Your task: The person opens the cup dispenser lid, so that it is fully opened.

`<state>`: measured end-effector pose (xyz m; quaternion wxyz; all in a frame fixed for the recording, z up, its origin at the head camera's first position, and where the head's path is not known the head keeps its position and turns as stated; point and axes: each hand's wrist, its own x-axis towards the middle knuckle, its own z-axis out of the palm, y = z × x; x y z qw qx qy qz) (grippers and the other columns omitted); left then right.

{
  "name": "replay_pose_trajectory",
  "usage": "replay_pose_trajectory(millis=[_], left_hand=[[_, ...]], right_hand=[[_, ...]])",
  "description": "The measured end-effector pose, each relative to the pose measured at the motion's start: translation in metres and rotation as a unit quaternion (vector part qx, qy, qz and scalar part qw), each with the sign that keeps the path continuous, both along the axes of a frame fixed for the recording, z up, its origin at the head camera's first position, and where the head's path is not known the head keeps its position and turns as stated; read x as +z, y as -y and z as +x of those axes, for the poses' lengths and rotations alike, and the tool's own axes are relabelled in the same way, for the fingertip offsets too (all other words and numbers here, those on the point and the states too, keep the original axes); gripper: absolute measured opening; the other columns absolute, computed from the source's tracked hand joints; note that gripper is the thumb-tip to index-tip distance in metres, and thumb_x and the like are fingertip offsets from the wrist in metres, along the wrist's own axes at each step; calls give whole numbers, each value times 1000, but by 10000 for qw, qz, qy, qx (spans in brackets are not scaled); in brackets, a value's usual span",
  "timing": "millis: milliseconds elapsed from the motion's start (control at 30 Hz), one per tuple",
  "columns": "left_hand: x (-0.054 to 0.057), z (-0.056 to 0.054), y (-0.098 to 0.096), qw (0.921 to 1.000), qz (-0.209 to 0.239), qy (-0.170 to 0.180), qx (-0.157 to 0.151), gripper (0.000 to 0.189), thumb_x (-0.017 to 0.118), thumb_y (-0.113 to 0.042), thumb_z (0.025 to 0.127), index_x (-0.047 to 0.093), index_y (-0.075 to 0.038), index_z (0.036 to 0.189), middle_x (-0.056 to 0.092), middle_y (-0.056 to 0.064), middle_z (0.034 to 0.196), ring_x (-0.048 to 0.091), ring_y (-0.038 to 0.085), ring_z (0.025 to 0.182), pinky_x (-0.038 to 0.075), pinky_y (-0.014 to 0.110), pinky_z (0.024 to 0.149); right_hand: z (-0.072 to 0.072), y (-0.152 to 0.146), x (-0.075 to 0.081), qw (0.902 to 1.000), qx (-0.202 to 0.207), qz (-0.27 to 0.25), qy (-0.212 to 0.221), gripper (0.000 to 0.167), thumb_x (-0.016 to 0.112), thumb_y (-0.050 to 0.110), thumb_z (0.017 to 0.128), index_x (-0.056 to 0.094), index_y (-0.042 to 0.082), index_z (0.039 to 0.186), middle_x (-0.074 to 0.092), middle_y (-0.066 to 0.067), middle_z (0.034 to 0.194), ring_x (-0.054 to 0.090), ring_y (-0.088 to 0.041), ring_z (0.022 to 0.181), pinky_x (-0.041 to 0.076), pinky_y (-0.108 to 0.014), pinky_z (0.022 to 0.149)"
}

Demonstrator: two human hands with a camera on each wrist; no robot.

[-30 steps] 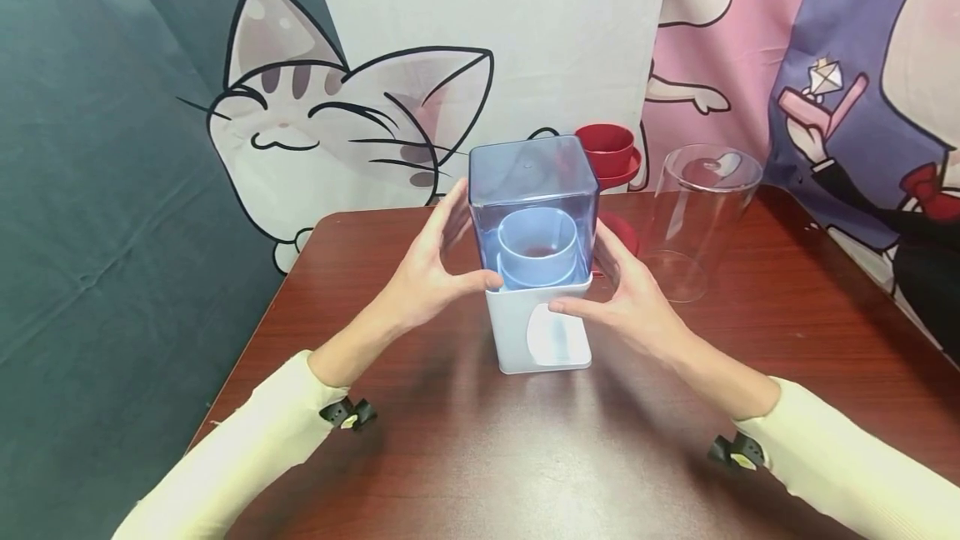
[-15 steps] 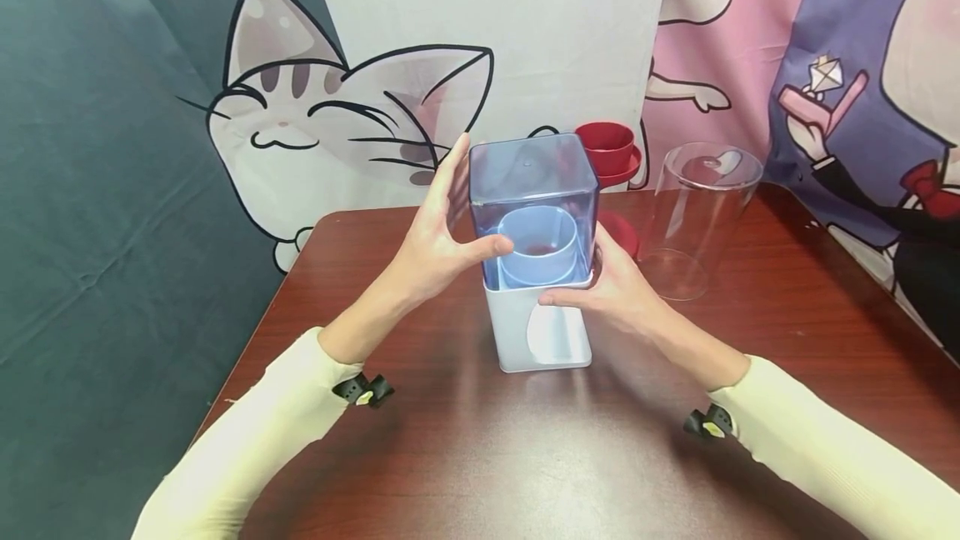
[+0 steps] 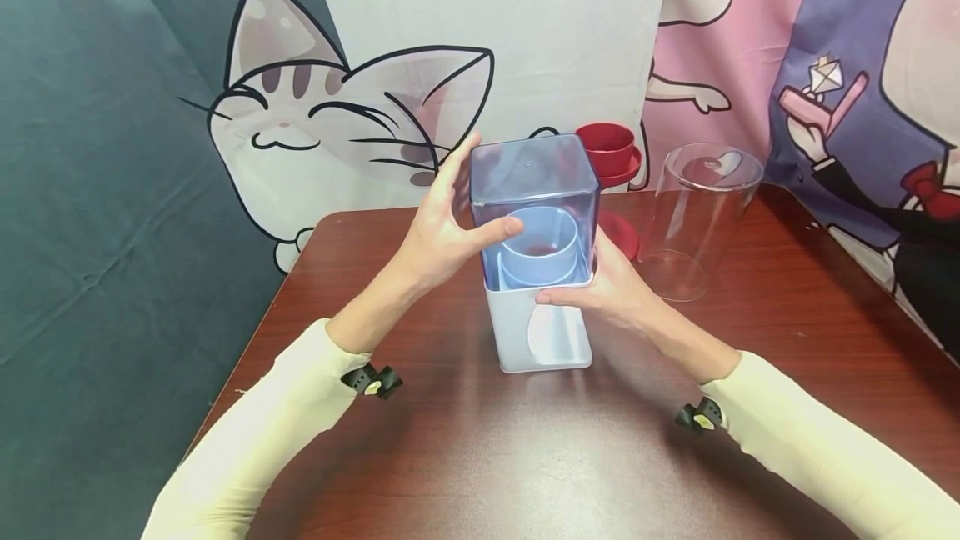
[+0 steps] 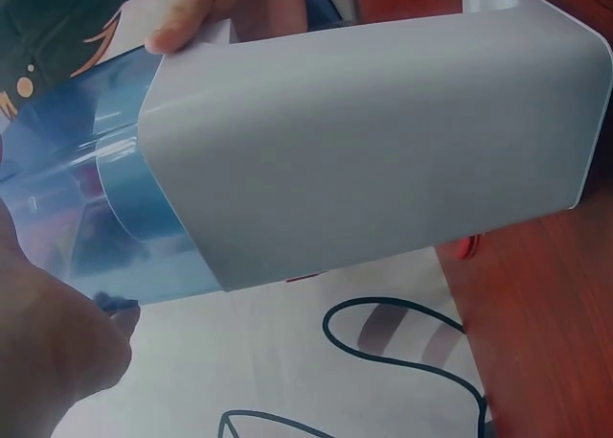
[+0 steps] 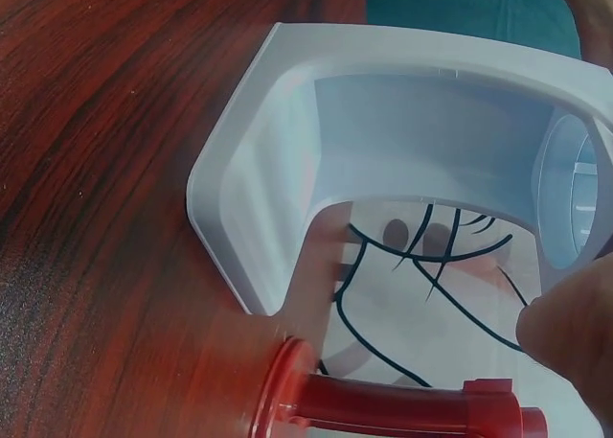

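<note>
Translucent blue box-shaped plastic cover [image 3: 536,169] sat on white square-sided plastic base [image 3: 513,332], upright on reddish-brown wooden bench [image 3: 487,465]. Left hand [image 3: 444,238] gripped cover; right hand [image 3: 618,286] gripped base's upper edge. Red plastic stand [image 3: 607,155] behind; clear cylinder [image 3: 697,211] right.

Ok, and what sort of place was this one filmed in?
Probably a makeshift indoor filming corner: cartoon-printed cloth hangs with visible creases right behind a wood-look table, and small black devices are worn at both cuffs. Whether it's part of a larger room, I can't tell.
</note>
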<state>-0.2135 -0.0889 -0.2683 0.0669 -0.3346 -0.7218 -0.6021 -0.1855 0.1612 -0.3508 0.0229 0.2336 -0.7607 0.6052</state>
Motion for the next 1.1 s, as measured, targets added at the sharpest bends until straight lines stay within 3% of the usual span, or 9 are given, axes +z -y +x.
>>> replay_pose_trajectory(millis=[100,233,333,600,833,1100], left_hand=[[2,0,0,10000,-80,35,24,111,92,-42,82,27,-11,167,52,4,154,51,16,140,36,32,123],[4,-2,0,9999,19,6,-163,92,87,-13,85,36,-11,161,58,6,146,56,20,134,41,36,120],[5,-3,0,9996,67,-34,-274,87,85,-3,84,39,-9,157,58,7,145,56,20,134,40,36,120],[5,-4,1,9990,-20,-296,-324,92,89,0,80,38,-5,156,58,10,145,56,20,131,42,36,119],[4,-9,1,9989,-151,-421,-155,86,89,-7,81,42,-6,153,62,8,141,61,19,126,48,36,114],[7,-11,1,10000,38,54,-54,77,89,-4,81,52,-6,149,67,8,134,65,22,121,53,37,108]], right_hand=[[0,0,-1,10000,-27,-42,-12,99,96,14,78,36,24,156,58,0,142,60,-22,127,56,-38,103],[0,1,-2,9999,-104,-42,-34,98,95,14,78,37,24,156,58,0,142,60,-22,127,56,-38,103],[0,1,-3,9998,-179,-42,-48,98,95,14,78,37,24,156,58,1,142,59,-21,127,56,-38,102],[-2,0,-4,9997,-161,15,-194,96,95,14,78,39,22,155,59,0,141,60,-22,125,58,-38,100],[-3,-1,-4,9997,-173,45,-179,96,95,15,78,38,23,155,59,0,141,61,-21,125,58,-38,100],[-3,1,-5,9996,-154,-16,-242,97,96,16,77,38,24,155,60,1,140,61,-21,124,57,-40,102]])
